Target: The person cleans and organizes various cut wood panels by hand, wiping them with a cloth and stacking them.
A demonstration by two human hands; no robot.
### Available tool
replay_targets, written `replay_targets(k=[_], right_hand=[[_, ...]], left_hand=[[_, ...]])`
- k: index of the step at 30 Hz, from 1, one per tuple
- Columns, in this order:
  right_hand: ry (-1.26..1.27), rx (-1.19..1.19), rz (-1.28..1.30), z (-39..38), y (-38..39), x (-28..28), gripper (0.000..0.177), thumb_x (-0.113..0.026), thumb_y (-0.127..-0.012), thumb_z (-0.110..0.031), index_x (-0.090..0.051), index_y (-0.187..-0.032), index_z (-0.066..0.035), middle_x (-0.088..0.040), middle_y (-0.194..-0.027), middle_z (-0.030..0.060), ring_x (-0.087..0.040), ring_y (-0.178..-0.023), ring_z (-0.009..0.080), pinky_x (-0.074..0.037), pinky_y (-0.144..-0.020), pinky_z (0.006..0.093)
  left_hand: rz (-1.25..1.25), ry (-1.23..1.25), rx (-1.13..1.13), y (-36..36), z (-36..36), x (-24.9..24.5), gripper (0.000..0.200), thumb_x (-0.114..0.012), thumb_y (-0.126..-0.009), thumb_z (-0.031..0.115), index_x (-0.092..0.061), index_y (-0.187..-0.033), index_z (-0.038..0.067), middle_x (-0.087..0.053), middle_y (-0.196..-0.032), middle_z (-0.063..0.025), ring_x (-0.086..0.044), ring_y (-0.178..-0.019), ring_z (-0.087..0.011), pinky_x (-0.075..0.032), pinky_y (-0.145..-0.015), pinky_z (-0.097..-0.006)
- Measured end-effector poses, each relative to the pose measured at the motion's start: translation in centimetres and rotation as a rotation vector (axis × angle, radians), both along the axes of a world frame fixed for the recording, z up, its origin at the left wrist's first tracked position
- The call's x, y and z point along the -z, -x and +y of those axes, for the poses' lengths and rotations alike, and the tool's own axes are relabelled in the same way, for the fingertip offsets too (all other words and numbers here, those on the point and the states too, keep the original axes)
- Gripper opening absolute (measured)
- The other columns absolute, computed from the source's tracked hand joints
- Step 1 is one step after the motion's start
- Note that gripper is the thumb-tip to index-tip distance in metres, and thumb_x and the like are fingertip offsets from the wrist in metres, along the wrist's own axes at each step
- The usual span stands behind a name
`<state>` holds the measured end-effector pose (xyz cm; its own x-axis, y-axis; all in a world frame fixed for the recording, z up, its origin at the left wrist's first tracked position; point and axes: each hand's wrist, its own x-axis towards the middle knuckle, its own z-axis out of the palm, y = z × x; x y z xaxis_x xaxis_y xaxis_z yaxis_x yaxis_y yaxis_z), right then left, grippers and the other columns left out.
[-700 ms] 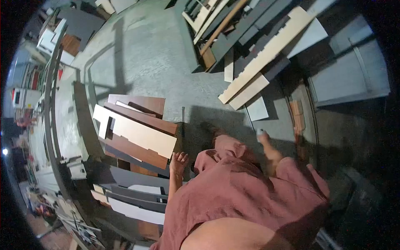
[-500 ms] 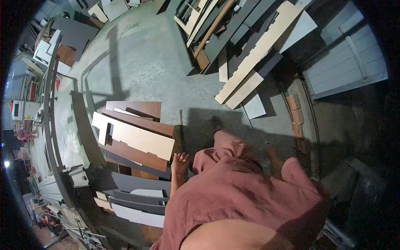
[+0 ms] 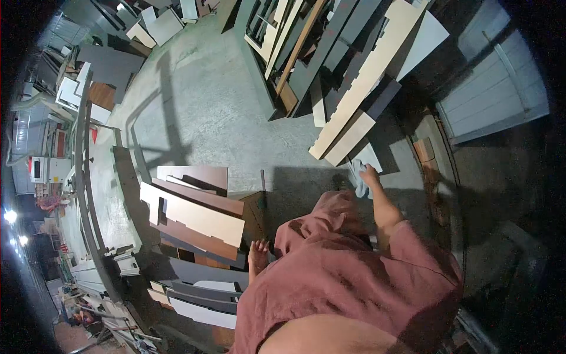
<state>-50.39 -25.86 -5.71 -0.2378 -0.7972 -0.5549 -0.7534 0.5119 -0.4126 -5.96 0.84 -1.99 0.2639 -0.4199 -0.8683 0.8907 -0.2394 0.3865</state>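
Observation:
In my right hand (image 3: 369, 174) a limp, pale grey cloth (image 3: 357, 176), glove-like in shape, hangs from closed fingers. It is held out in front of the lower end of a white panel (image 3: 371, 154) that leans at the right. My left hand (image 3: 258, 255) is at my side, fingers loosely bent and apart, nothing visible in them. Close to its left stands a stack of cut boards, with a cream panel (image 3: 200, 218) with notches lying over a brown panel (image 3: 197, 237).
Grey and white boards (image 3: 203, 307) lie lower left. A bin of offcuts with a long notched cream strip (image 3: 359, 88) leans ahead on the right. A metal rail (image 3: 82, 177) runs along the left. Bricks (image 3: 425, 150) line the right side of the concrete floor (image 3: 206, 112).
My right hand, earlier low and blurred near my leg, has come forward and up with the pale grey cloth. My left hand's fingers have curled slightly. The view has tilted a little.

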Motion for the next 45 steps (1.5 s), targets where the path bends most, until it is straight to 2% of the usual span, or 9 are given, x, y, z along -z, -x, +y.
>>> replay_targets(k=[7, 12, 15, 16, 17, 20, 22, 25, 45], right_hand=[[-0.161, 0.004, 0.036, -10.7, 7.3, 6.8, 0.052, -0.055, -0.076, -0.029, -0.043, -0.121, -0.005, -0.049, -0.118, 0.0180, -0.045, -0.111, 0.0337, -0.037, -0.093, 0.0405], [-0.117, -0.029, 0.011, -18.8, 11.4, 16.2, 0.049, -0.049, -0.079, -0.028, -0.042, -0.121, -0.003, -0.045, -0.122, 0.0196, -0.042, -0.114, 0.0339, -0.034, -0.095, 0.0403], [-0.206, 0.122, 0.120, -22.7, 14.5, 22.8, 0.044, -0.047, -0.083, -0.028, -0.043, -0.119, -0.002, -0.045, -0.121, 0.0207, -0.043, -0.112, 0.0349, -0.036, -0.091, 0.0402], [0.102, 0.029, -0.053, -23.4, 15.3, 24.9, 0.042, -0.045, -0.084, -0.026, -0.043, -0.117, 0.000, -0.047, -0.118, 0.0206, -0.044, -0.110, 0.0350, -0.036, -0.091, 0.0415], [0.221, -0.113, 0.242, -22.9, 18.9, 35.6, 0.037, -0.043, -0.086, -0.024, -0.048, -0.112, 0.002, -0.052, -0.108, 0.0205, -0.049, -0.102, 0.0337, -0.039, -0.088, 0.0404], [0.331, -0.455, -0.065, -26.6, -2.6, 29.5, 0.037, -0.043, -0.086, -0.023, -0.047, -0.113, 0.002, -0.052, -0.109, 0.0201, -0.049, -0.103, 0.0337, -0.038, -0.089, 0.0403], [0.430, -0.679, -0.239, -26.9, -12.8, 27.1, 0.037, -0.043, -0.086, -0.023, -0.046, -0.114, 0.001, -0.051, -0.110, 0.0198, -0.048, -0.104, 0.0336, -0.038, -0.089, 0.0403], [0.571, -0.907, -0.366, -25.3, -18.1, 25.9, 0.037, -0.042, -0.086, -0.022, -0.045, -0.115, 0.000, -0.051, -0.112, 0.0192, -0.047, -0.105, 0.0335, -0.037, -0.089, 0.0403], [1.158, -1.447, 0.166, -17.6, 2.9, 17.6, 0.039, -0.041, -0.087, -0.019, -0.039, -0.124, -0.006, -0.046, -0.122, 0.0155, -0.040, -0.114, 0.0327, -0.034, -0.093, 0.0399]], left_hand=[[-0.286, -0.226, 0.411, 6.3, -2.0, 0.7, 0.036, -0.050, -0.085, 0.038, -0.054, -0.093, 0.003, -0.059, -0.081, -0.0069, -0.054, -0.066, -0.0167, -0.040, -0.055, -0.0321], [-0.549, -0.443, 0.902, 14.4, -7.6, -3.4, 0.039, -0.054, -0.084, 0.035, -0.052, -0.108, 0.004, -0.059, -0.088, -0.0090, -0.058, -0.074, -0.0160, -0.044, -0.058, -0.0280], [-0.260, -0.534, 0.720, 17.7, -6.7, -3.2, 0.041, -0.054, -0.084, 0.032, -0.046, -0.113, 0.004, -0.059, -0.090, -0.0093, -0.058, -0.076, -0.0175, -0.048, -0.064, -0.0310], [-0.228, -0.594, 0.633, 18.3, -6.5, -2.8, 0.042, -0.054, -0.084, 0.032, -0.045, -0.115, 0.004, -0.059, -0.092, -0.0094, -0.058, -0.078, -0.0185, -0.048, -0.065, -0.0327], [-0.279, -0.611, 0.523, 18.1, -4.9, -1.9, 0.042, -0.054, -0.084, 0.032, -0.045, -0.115, 0.004, -0.059, -0.092, -0.0094, -0.058, -0.078, -0.0185, -0.048, -0.065, -0.0327], [-0.203, -0.594, 0.536, 19.9, -2.2, -2.9, 0.042, -0.052, -0.085, 0.034, -0.048, -0.112, 0.002, -0.059, -0.096, -0.0103, -0.057, -0.085, -0.0203, -0.047, -0.071, -0.0335], [-0.351, -0.845, 0.950, 21.6, -11.7, -8.4, 0.043, -0.051, -0.085, 0.037, -0.052, -0.106, -0.001, -0.059, -0.097, -0.0112, -0.055, -0.089, -0.0214, -0.044, -0.074, -0.0328], [-0.553, -0.771, 0.823, 22.2, -8.2, -6.3, 0.043, -0.050, -0.085, 0.038, -0.055, -0.100, -0.002, -0.059, -0.096, -0.0126, -0.054, -0.088, -0.0219, -0.042, -0.075, -0.0331], [-0.827, -0.420, 0.800, 23.1, -12.0, -7.1, 0.053, -0.049, -0.083, 0.043, -0.051, -0.112, -0.002, -0.057, -0.102, -0.0213, -0.055, -0.094, -0.0329, -0.044, -0.079, -0.0397]])
